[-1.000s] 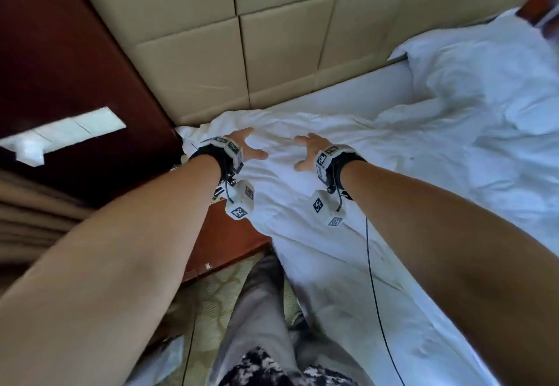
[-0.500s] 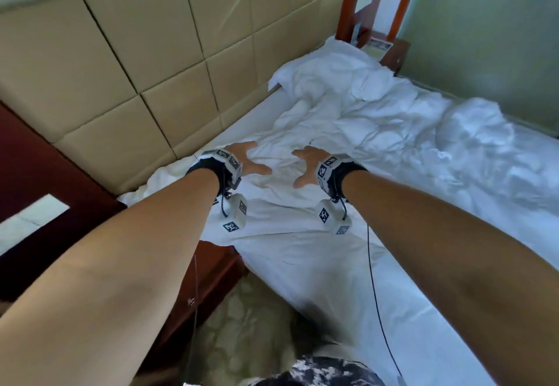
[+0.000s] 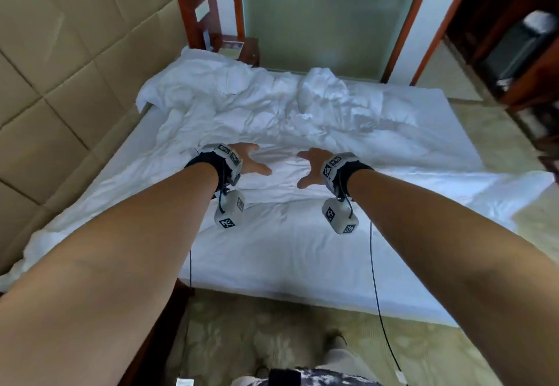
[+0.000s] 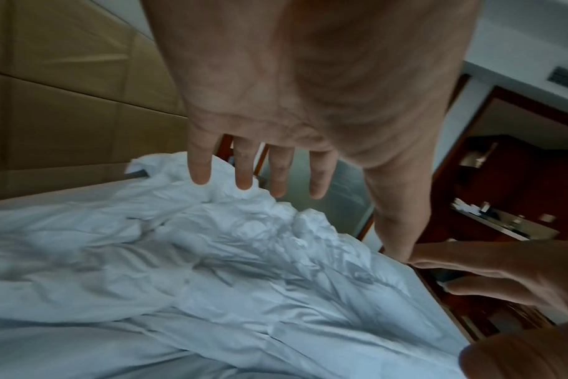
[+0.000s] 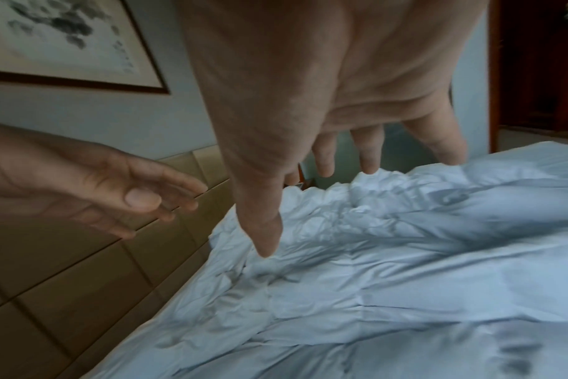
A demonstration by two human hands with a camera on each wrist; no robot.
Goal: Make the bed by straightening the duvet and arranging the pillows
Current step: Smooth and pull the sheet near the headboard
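Observation:
A white duvet (image 3: pixel 272 113) lies crumpled across the bed, bunched toward the far side, with a raised lump (image 3: pixel 323 86) near the far edge. Its near part (image 3: pixel 272 234) is smoother. A white pillow-like corner (image 3: pixel 169 80) sits by the headboard. My left hand (image 3: pixel 257 160) and right hand (image 3: pixel 308 169) hover side by side over the middle of the duvet, fingers spread and holding nothing. In the left wrist view the left hand (image 4: pixel 321 179) shows straight fingers above the folds (image 4: pixel 243 243). The right hand (image 5: pixel 315 205) is spread the same way above the cloth (image 5: pixel 406 256).
A padded beige headboard (image 3: pixel 60 83) runs along the left. A wooden nightstand (image 3: pixel 242 49) stands beyond the bed by a green wall. Dark wood furniture (image 3: pixel 514 52) is at the right. Patterned carpet (image 3: pixel 272 325) lies at my feet. A framed picture (image 5: pixel 65 38) hangs above the headboard.
My view has swung right from the headboard corner to across the whole bed. Both hands have moved from the duvet's corner to over its middle, still spread, and a little farther apart.

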